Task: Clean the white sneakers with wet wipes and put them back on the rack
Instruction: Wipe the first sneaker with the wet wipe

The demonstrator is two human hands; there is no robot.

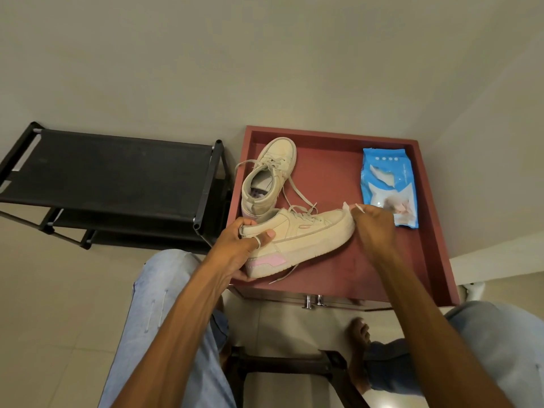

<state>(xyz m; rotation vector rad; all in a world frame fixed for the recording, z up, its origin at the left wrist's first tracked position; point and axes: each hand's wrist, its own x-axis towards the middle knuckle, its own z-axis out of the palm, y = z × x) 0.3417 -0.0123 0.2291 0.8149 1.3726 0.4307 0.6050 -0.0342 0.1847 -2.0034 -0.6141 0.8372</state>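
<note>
Your left hand [241, 245] has its fingers curled round the heel of one white sneaker [306, 237], held on its side over the red bench [332, 175] at centre frame. Your right hand [374, 228] pinches a wet wipe [348, 207] against the toe. The second sneaker [268, 178] stands just behind it and the wipes pack [388, 184] lies at right. Assessment: wiping is in hand on one shoe, and returning both to the black rack [112, 169] at left is outstanding.

Rack [117, 169] left of table [329, 172]. On table: far sneaker [270, 175] at left, wipes pack [388, 184] at right. Near sneaker [306, 237] just before far sneaker, left of wipes pack.
</note>
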